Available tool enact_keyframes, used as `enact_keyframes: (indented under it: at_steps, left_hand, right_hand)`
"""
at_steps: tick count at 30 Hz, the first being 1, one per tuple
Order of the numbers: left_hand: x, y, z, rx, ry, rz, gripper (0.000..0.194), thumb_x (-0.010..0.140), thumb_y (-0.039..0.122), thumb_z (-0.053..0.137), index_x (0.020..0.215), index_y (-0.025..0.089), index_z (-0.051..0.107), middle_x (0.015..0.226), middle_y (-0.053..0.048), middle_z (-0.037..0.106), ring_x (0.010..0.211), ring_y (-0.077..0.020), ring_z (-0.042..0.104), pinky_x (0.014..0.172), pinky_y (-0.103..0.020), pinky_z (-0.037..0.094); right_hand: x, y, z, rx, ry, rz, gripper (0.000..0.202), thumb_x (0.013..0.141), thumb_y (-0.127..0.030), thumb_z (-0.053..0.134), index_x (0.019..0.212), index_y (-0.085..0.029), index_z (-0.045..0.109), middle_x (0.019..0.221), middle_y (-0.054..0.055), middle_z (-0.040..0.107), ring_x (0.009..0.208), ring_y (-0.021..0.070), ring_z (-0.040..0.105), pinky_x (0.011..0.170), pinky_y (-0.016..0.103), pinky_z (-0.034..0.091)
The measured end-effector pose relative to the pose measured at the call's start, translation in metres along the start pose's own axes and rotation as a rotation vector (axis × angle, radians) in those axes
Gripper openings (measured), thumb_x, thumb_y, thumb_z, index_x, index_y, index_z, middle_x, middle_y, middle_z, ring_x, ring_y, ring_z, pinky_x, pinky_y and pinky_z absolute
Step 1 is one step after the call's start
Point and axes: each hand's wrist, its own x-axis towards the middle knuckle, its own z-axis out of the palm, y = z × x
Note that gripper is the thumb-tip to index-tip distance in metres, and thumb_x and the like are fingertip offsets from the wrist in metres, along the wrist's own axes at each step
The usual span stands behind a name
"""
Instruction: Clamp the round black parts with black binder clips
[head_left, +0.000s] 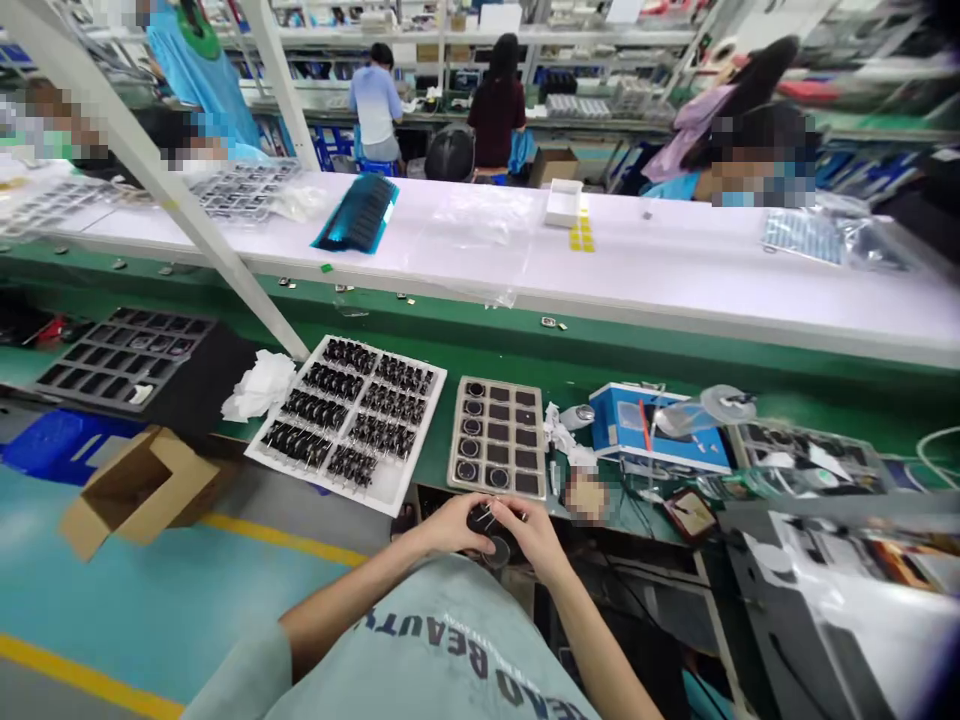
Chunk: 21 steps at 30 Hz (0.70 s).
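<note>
fingers of the left hand [459, 522] and the right hand [534, 532] are partly curled, meeting around a small dark round part [486, 517] that both hold between them, close to the front of the person's shirt [450, 640]. the part sits just off the near edge of the green bench [431, 485]. straight ahead of the hands lies a grey compartment tray [498, 436] with round dark pieces in its left column and one more in the nearest row, and flat dark rectangles in other compartments. left of it, a white tray [386, 490] carries eight clusters of black parts, with crumpled white paper [260, 386] beside it. a blue box [660, 428] stands to the right, beyond a small bottle [577, 417].
</note>
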Motion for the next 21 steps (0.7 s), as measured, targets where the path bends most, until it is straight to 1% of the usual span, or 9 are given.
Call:
enact_keyframes:
  at_steps: [2, 4, 6, 8, 11, 14, 16, 18, 21]
  left_hand:
    - [-0.002, -0.007, 0.000, -0.084, -0.027, -0.077, 0.084, 0.054, 0.021, 0.085, 0.135, 0.019, 0.061, 0.121, -0.015, 0.069, 0.078, -0.0255, 0.071, 0.065, -0.037, 0.058]
    - [-0.004, -0.013, 0.001, -0.163, -0.058, -0.126, 0.088, 0.054, 0.020, 0.086, 0.138, 0.019, 0.058, 0.114, -0.013, 0.071, 0.066, -0.0200, 0.068, 0.056, -0.032, 0.056]
    - [-0.007, -0.017, -0.001, -0.210, -0.080, -0.150, 0.091, 0.052, 0.018, 0.088, 0.139, 0.018, 0.057, 0.111, -0.013, 0.071, 0.064, -0.0180, 0.067, 0.054, -0.029, 0.055]
    - [-0.011, -0.019, -0.006, -0.245, -0.075, -0.206, 0.095, 0.051, 0.019, 0.091, 0.140, 0.018, 0.056, 0.118, -0.015, 0.069, 0.066, -0.0185, 0.068, 0.054, -0.029, 0.056]
    - [-0.019, -0.023, -0.022, -0.336, 0.050, -0.306, 0.090, 0.054, 0.022, 0.093, 0.137, 0.018, 0.058, 0.126, -0.017, 0.065, 0.069, -0.0185, 0.070, 0.057, -0.029, 0.058]
    - [-0.020, -0.028, -0.044, -0.472, 0.239, -0.362, 0.071, 0.061, 0.022, 0.092, 0.126, 0.017, 0.063, 0.111, -0.013, 0.069, 0.070, -0.0168, 0.070, 0.060, -0.027, 0.059]
    - [-0.012, -0.029, -0.055, -0.546, 0.289, -0.384, 0.058, 0.066, 0.019, 0.089, 0.119, 0.016, 0.065, 0.096, -0.008, 0.071, 0.067, -0.0146, 0.069, 0.061, -0.026, 0.060]
    - [0.003, -0.027, -0.055, -0.591, 0.259, -0.410, 0.048, 0.070, 0.014, 0.085, 0.113, 0.016, 0.065, 0.088, -0.005, 0.071, 0.063, -0.0120, 0.068, 0.061, -0.024, 0.060]
    - [0.034, -0.020, -0.030, -0.630, 0.122, -0.470, 0.037, 0.074, 0.009, 0.080, 0.108, 0.015, 0.066, 0.088, -0.004, 0.072, 0.061, -0.0104, 0.066, 0.060, -0.022, 0.059]
  right_hand:
    - [0.000, 0.002, 0.004, -0.080, 0.014, -0.044, 0.039, 0.079, -0.059, 0.070, 0.080, -0.021, 0.079, 0.082, 0.008, 0.073, 0.083, 0.0280, 0.065, 0.081, 0.040, 0.052]
    - [-0.002, 0.002, 0.004, -0.123, 0.046, -0.063, 0.038, 0.079, -0.058, 0.069, 0.079, -0.022, 0.080, 0.080, 0.008, 0.073, 0.082, 0.0281, 0.065, 0.079, 0.039, 0.052]
    - [-0.004, 0.000, 0.001, -0.138, 0.096, -0.058, 0.040, 0.078, -0.059, 0.069, 0.079, -0.020, 0.080, 0.081, 0.008, 0.074, 0.082, 0.0281, 0.066, 0.078, 0.038, 0.052]
    - [-0.004, 0.000, -0.003, -0.142, 0.145, -0.040, 0.043, 0.078, -0.060, 0.069, 0.082, -0.018, 0.080, 0.084, 0.008, 0.075, 0.082, 0.0277, 0.066, 0.078, 0.038, 0.052]
    - [-0.001, 0.009, -0.005, -0.138, 0.118, 0.018, 0.047, 0.080, -0.060, 0.067, 0.088, -0.016, 0.079, 0.087, 0.008, 0.075, 0.082, 0.0259, 0.066, 0.079, 0.037, 0.052]
    - [0.009, 0.033, 0.002, -0.148, 0.040, 0.118, 0.049, 0.078, -0.057, 0.070, 0.098, -0.013, 0.077, 0.091, 0.010, 0.075, 0.085, 0.0270, 0.067, 0.083, 0.040, 0.052]
    - [0.016, 0.050, 0.008, -0.176, 0.082, 0.155, 0.057, 0.067, -0.050, 0.081, 0.109, -0.012, 0.074, 0.104, 0.014, 0.074, 0.098, 0.0309, 0.067, 0.092, 0.046, 0.050]
    - [0.019, 0.062, 0.011, -0.146, 0.137, 0.110, 0.074, 0.058, -0.041, 0.088, 0.124, -0.015, 0.068, 0.122, 0.017, 0.069, 0.114, 0.0333, 0.063, 0.101, 0.049, 0.047]
    - [0.010, 0.068, 0.004, 0.024, 0.156, -0.086, 0.088, 0.059, -0.039, 0.089, 0.139, -0.022, 0.057, 0.136, 0.015, 0.063, 0.124, 0.0305, 0.059, 0.102, 0.046, 0.048]
